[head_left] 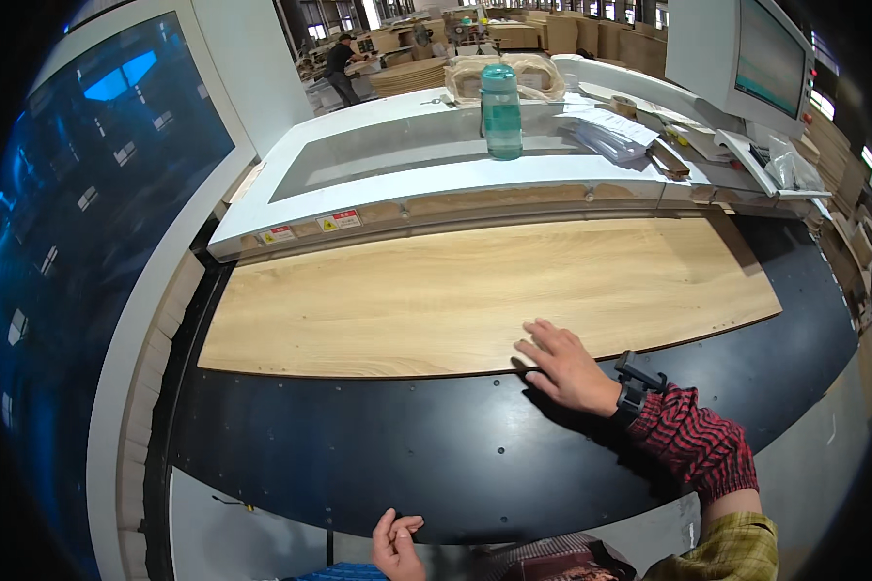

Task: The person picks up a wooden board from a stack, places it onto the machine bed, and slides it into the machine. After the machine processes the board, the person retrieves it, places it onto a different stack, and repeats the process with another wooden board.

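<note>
While the wood-grain panel [455, 295] lay flat on the black worktable [358, 445], I had the right hand [574, 374] spread over its near edge, the left hand [397, 549] loosely curled, empty; placing looked done, anything remaining I couldn't judge.

The right hand [574, 376] is extending over the near edge of a pale board [436, 290] lying on the black bench [358, 445]. The left hand [395, 550] is hanging loosely curled near the bench's front edge. Beyond, a teal bottle [501, 116] is standing.
</note>
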`<state>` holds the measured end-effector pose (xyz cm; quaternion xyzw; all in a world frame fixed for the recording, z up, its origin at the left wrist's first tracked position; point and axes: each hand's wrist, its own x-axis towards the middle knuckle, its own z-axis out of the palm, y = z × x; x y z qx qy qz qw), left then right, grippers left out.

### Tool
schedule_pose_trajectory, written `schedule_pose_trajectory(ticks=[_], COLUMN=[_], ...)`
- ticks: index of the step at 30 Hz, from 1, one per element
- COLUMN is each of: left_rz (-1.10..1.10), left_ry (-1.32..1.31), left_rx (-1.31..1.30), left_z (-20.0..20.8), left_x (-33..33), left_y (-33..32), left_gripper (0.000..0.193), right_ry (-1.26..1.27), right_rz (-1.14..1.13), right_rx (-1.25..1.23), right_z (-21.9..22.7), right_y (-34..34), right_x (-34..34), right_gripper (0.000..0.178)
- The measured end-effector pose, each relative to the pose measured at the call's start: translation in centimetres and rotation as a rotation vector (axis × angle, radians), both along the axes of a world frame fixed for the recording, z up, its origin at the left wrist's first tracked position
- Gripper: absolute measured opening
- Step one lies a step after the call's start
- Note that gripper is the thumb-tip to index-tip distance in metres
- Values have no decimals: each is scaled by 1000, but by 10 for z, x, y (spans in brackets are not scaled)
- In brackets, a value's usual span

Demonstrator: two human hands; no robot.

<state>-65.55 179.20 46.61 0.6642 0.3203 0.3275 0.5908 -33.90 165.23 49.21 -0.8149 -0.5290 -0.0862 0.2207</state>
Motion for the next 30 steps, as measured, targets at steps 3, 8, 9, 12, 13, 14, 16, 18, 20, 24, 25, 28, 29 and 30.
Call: schedule_pose_trajectory(ticks=[3,8,9,12,13,14,16,18,20,24,25,28,29,30], left_rz=[-46,-157,-181,-178,-188,-221,-274,-294,-313,-348,-347,-374,-392,-404], left_ry=[-7,-40,-33,71,60,28,-19,-19,-19,-45,-38,-52,-50,-53], left_rx=[-44,-4,22,202,207,199,198,172,206,256,305,108,79,87], left_z=[-14,-27,-29,-34,-31,-26,-22,-27,-19,-21,-20,-10,-9,-9], left_x=[0,-14,-17,-17,-18,-20,-21,-21,-25,-24,-25,-23,-23,-24], left_y=[9,16,18,25,26,27,32,36,33,37,37,33,33,32], left_gripper=[30,30,29,26,26,26,26,26,25,25,25,26,26,26], right_ry=[-40,-108,-109,-121,-130,-105,-93,-142,-160,-152,-170,-171,-177,-180], right_rz=[-133,-387,-438,-573,-584,-597,-630,-665,-696,-755,-766,-797,-795,-791], right_rx=[-2,-30,-30,-29,-23,0,32,-10,-7,-88,-98,-116,-124,-134], right_z=[-13,-23,-26,-40,-41,-42,-43,-51,-56,-56,-57,-59,-60,-63], right_y=[3,-18,-23,-44,-48,-53,-59,-65,-69,-66,-66,-71,-73,-76], right_x=[20,44,47,58,58,57,53,49,42,36,34,22,16,9], right_gripper=[40,41,41,40,40,39,38,39,40,43,44,48,48,49])
